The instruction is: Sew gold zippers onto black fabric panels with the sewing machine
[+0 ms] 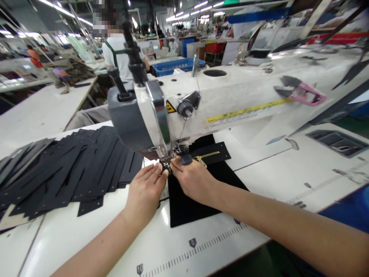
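Note:
A white and grey sewing machine (pixel 178 100) stands over black fabric (pixel 191 200) on the white table. Left of the presser foot, my left hand (pixel 148 188) has its fingers pressed together at the edge of a small dark piece. My right hand (pixel 193 179) is closed on the right side of the foot, its fingertips on the black work. What exactly the fingertips pinch is too small to make out. A black strip (pixel 223 151) with a gold zipper (pixel 211 154) lies just behind my right hand, on top of the fabric.
Many black punched strips (pixel 72 165) are heaped on the table at left. Pink-handled snips (pixel 305 92) rest on the machine arm. A ruler scale (pixel 213 240) runs along the front edge. Behind the machine are a blue basket (pixel 178 66) and a person in a white shirt (pixel 122 57).

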Action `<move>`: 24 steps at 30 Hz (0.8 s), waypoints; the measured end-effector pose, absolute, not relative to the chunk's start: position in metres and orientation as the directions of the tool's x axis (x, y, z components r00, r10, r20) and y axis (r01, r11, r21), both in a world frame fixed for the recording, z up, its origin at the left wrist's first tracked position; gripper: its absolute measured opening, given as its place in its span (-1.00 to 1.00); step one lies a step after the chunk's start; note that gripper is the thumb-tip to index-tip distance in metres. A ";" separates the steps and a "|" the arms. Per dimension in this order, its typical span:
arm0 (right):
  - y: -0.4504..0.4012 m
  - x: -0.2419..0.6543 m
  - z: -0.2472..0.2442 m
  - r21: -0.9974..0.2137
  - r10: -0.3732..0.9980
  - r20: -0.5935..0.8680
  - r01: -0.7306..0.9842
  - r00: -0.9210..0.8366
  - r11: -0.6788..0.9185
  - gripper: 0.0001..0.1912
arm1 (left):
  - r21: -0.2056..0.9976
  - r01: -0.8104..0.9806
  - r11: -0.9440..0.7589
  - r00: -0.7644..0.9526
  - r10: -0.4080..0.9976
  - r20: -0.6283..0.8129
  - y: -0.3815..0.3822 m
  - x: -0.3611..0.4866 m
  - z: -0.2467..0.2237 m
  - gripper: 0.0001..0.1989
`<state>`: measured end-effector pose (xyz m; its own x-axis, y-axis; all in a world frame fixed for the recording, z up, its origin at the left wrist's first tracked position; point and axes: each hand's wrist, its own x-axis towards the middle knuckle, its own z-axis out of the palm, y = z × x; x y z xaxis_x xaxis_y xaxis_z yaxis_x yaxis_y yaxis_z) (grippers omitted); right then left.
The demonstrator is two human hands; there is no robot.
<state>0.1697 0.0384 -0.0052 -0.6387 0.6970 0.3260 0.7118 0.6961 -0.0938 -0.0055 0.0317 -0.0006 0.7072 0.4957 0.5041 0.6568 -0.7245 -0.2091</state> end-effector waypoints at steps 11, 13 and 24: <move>0.047 0.169 0.001 -0.071 0.699 0.313 0.718 -0.643 0.693 -0.71 | -0.203 0.649 -0.733 0.703 0.477 0.527 0.036 -0.007 -0.002 -0.73; 0.049 0.169 0.001 -0.070 0.696 0.307 0.714 -0.649 0.697 -0.72 | -0.205 0.649 -0.733 0.705 0.477 0.525 0.038 -0.007 -0.004 -0.73; 0.051 0.168 0.004 -0.115 0.693 0.360 0.708 -0.624 0.697 -0.82 | -0.160 0.672 -0.723 0.673 0.504 0.541 0.042 -0.008 -0.003 -0.72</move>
